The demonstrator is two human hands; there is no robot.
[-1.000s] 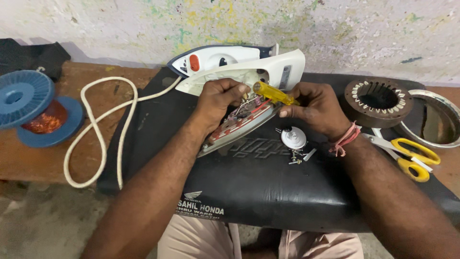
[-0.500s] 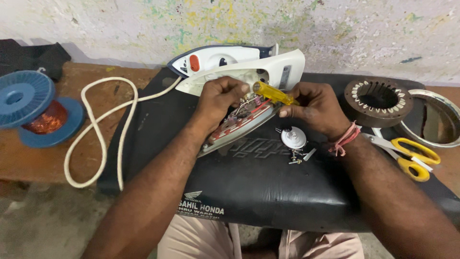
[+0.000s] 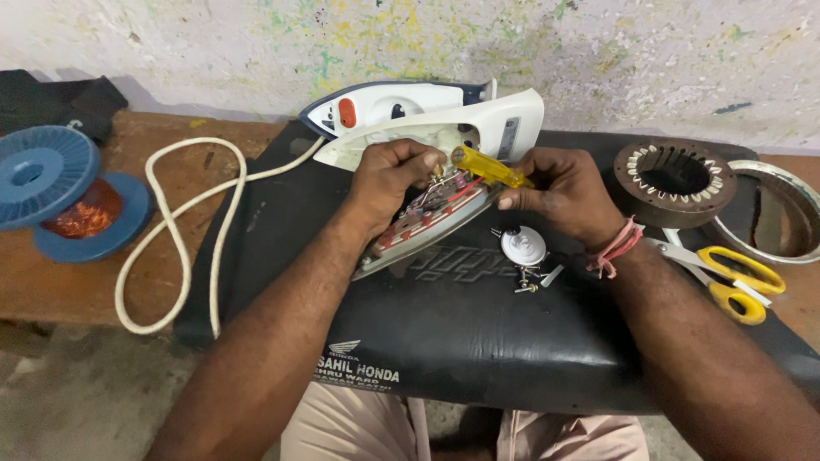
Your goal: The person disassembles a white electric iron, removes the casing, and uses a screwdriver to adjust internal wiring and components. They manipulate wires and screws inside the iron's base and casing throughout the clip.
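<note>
Left hand point(image 3: 395, 175): fingers curled over the iron base point(image 3: 424, 226), steadying it on the black seat point(image 3: 478, 341).
Right hand point(image 3: 555, 192): pinching a yellow screwdriver point(image 3: 489, 167), tip seemingly at the wiring.
Beside: white knob point(image 3: 523, 246), scissors point(image 3: 735, 277).

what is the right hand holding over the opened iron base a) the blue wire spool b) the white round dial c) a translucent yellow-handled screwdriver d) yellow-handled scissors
c: the right hand grips the translucent yellow-handled screwdriver, its tip toward the wiring on the opened iron base.
</note>
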